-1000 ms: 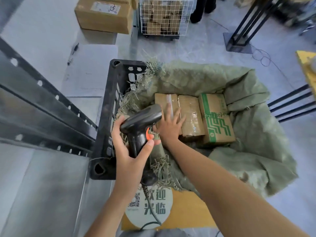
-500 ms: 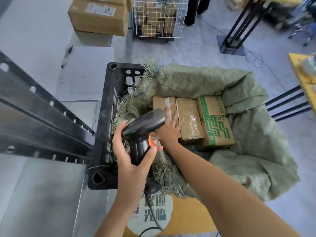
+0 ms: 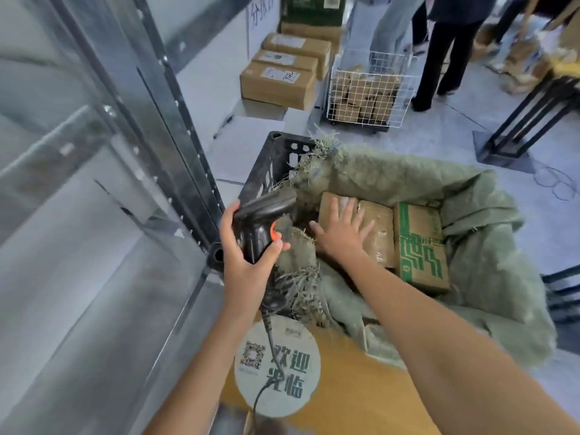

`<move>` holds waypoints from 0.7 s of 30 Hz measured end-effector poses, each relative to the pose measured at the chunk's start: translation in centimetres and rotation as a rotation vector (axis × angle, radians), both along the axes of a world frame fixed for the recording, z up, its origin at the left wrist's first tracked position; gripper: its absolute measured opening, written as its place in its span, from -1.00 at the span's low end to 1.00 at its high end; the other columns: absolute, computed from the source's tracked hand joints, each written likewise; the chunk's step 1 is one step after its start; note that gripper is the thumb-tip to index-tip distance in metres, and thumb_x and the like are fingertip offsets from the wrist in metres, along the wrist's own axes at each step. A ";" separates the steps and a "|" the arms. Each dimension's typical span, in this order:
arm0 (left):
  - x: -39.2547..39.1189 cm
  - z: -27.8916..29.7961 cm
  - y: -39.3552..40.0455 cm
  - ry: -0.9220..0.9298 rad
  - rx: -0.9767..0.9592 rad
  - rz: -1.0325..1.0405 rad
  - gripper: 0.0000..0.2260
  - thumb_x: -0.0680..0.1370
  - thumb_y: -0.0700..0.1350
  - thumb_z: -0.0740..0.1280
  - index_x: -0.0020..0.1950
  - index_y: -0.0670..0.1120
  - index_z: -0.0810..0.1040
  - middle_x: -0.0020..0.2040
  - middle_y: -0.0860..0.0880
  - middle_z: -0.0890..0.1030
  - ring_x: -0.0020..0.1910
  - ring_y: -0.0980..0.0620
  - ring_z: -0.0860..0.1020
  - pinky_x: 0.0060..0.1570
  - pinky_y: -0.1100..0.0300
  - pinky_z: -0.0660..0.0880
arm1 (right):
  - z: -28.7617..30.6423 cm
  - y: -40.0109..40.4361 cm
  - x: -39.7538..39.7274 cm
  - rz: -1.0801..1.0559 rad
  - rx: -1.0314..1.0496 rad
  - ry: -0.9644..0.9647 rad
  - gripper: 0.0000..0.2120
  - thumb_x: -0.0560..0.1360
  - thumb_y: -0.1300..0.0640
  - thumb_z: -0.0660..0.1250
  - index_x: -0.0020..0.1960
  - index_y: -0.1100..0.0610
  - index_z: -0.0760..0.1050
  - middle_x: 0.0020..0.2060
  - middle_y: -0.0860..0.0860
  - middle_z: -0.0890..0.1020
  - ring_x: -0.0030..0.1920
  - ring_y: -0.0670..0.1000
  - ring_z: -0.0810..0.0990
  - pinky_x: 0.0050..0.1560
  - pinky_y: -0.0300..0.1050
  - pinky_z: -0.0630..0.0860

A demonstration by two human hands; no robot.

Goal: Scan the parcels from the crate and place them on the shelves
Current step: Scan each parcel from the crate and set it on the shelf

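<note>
In the head view, the left hand (image 3: 248,265) sits at centre frame with its fingers clenched round the grip of a black barcode scanner (image 3: 263,221), thumb beside the orange trigger; the scanner's cable (image 3: 270,350) trails down toward the lower edge. Just right of it, the right hand (image 3: 342,233) lies flat with fingers spread and released on a brown taped parcel (image 3: 376,233), grasping nothing. That parcel lies at the left of a row inside the black crate (image 3: 270,171), which is lined with a green woven sack (image 3: 486,246); a parcel with green print (image 3: 420,246) lies at the right of the row. Metal shelves (image 3: 103,171) fill the left of the frame. In the upper middle, cardboard boxes (image 3: 279,86) and a wire basket (image 3: 367,92) stand on the floor.
</note>
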State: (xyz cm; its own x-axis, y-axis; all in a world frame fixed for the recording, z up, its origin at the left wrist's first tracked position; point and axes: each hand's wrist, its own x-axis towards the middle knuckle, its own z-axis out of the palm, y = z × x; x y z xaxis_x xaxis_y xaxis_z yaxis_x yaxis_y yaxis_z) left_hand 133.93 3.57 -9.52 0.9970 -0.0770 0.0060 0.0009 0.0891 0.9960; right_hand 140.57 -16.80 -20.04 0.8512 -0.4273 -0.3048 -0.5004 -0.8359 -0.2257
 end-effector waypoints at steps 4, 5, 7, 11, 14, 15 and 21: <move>-4.7 1.9 1.6 -0.092 0.050 0.144 -0.28 0.56 -0.38 0.42 0.42 0.33 0.26 0.34 -0.07 0.57 0.09 -0.15 0.70 0.31 -0.07 0.55 | 4.3 0.7 -2.9 0.037 0.079 -0.220 -0.35 0.68 -0.19 -0.01 0.64 0.07 -0.13 0.63 0.18 -0.10 0.60 0.28 -0.15 0.50 0.39 -0.19; -6.1 2.4 1.9 -0.111 0.066 0.171 -0.28 0.56 -0.37 0.42 0.43 0.32 0.25 0.37 -0.16 0.54 0.11 -0.15 0.70 0.31 -0.06 0.55 | 5.5 1.1 -3.8 0.072 0.089 -0.280 -0.37 0.69 -0.16 -0.01 0.65 0.08 -0.09 0.63 0.16 -0.07 0.61 0.25 -0.11 0.52 0.37 -0.17; -9.0 3.3 2.6 -0.155 0.083 0.228 -0.29 0.57 -0.35 0.42 0.41 0.34 0.24 0.34 -0.20 0.55 0.04 -0.06 0.72 0.16 0.14 0.61 | 7.8 2.4 -5.7 0.178 0.108 -0.387 -0.40 0.70 -0.14 -0.01 0.65 0.09 -0.03 0.63 0.11 -0.02 0.62 0.19 -0.08 0.53 0.32 -0.16; -15.0 4.8 5.0 -0.229 0.146 0.397 -0.28 0.57 -0.35 0.43 0.36 0.40 0.25 0.19 -0.11 0.63 -0.02 0.03 0.72 0.03 0.31 0.58 | 11.9 6.8 -9.7 0.443 0.155 -0.514 -0.46 0.71 -0.13 -0.03 0.64 0.04 0.05 0.63 0.02 0.05 0.63 0.10 -0.07 0.55 0.27 -0.18; -18.7 5.9 7.6 -0.268 0.217 0.507 -0.24 0.57 -0.34 0.43 0.35 0.47 0.24 0.16 -0.11 0.64 0.00 -0.04 0.69 0.05 0.27 0.57 | 14.1 11.6 -12.4 0.622 0.140 -0.596 -0.48 0.71 -0.10 0.00 0.63 0.03 0.10 0.62 0.01 0.11 0.62 0.09 -0.01 0.57 0.25 -0.14; -19.9 6.4 8.6 -0.280 0.229 0.539 -0.23 0.57 -0.35 0.43 0.35 0.49 0.25 0.17 -0.10 0.64 0.01 -0.03 0.69 0.07 0.22 0.59 | 14.7 13.4 -13.3 0.682 0.131 -0.618 -0.48 0.71 -0.09 0.02 0.63 0.03 0.11 0.62 0.02 0.12 0.62 0.08 0.01 0.56 0.24 -0.13; -27.7 8.1 15.3 -0.286 0.321 0.754 -0.25 0.57 -0.32 0.45 0.39 0.45 0.24 0.09 0.39 0.62 -0.01 0.07 0.68 0.04 0.25 0.60 | 16.1 25.0 -19.3 1.024 0.208 -0.661 -0.46 0.71 -0.10 0.01 0.63 0.04 0.07 0.62 0.03 0.10 0.62 0.10 0.00 0.59 0.19 -0.11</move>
State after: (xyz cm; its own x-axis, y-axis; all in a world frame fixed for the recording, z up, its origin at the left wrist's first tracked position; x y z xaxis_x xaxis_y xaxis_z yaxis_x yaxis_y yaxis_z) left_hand 106.25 18.90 -1.38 0.7460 0.5629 0.3559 -0.1999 -0.3205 0.9259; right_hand 121.28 8.16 -3.94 0.7809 0.5316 0.3281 0.6237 -0.6931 -0.3614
